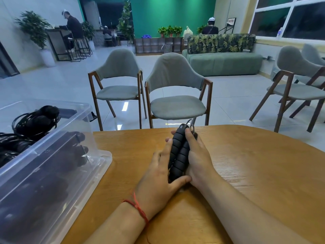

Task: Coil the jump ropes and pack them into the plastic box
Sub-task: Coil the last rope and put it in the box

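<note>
Centre frame: the left hand point(161, 175) and right hand point(199, 155) clasp the paired jump-rope handles point(177, 155) over the table point(246, 164). The cord point(192, 123) drops past the far edge (unseen), so it could snag while being coiled. The plastic box point(61, 155) waits at lower left.

2 black ribbed jump-rope handles point(177, 155) side by side — coiled black ropes point(35, 120) inside clear plastic box point(52, 136)

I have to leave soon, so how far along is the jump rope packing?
Done: coiled black ropes lie in the plastic box. In hand: the left hand and right hand hold two handles together on the table. Left: their cord, barely visible beyond them, needs coiling and boxing.
</note>
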Demonstrator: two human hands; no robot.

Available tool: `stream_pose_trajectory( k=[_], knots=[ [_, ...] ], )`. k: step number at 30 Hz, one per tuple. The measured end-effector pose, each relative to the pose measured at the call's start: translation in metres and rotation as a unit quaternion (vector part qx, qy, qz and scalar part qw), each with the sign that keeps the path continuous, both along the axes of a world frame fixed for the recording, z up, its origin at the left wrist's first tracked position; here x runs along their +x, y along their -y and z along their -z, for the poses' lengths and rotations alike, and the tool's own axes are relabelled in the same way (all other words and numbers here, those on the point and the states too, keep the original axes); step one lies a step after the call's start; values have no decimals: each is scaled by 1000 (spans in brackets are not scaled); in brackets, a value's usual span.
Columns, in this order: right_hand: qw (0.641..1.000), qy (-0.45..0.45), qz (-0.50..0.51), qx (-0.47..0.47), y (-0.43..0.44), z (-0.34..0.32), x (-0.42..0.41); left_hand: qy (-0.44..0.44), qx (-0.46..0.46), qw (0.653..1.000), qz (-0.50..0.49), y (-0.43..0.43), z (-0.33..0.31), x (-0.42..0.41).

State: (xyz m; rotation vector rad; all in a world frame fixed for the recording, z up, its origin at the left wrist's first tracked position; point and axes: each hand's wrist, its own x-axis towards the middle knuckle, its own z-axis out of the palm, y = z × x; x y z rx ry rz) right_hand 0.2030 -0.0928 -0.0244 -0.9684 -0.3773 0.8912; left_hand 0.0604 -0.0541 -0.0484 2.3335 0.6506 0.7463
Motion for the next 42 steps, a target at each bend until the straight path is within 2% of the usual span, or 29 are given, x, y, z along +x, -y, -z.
stream_pose_trajectory(
  k=[5,26,31,36,42],
  knots=[
    [997,-65,-38,-8,0,1,2,16,-13,1000,0,-6,6,0],
    [998,-61,-27,-16,1,2,-1,55,-6,998,5,-7,1,-2],
    [998,-58,-27,-13,2,3,-1,31,-7,999,0,-8,2,-3],
    [999,-39,0,-6,2,-1,-5,6,45,998,-52,0,1,-4],
    [999,11,-44,19,0,-5,-33,-40,20,985,-168,2,-2,6]
  ],
)
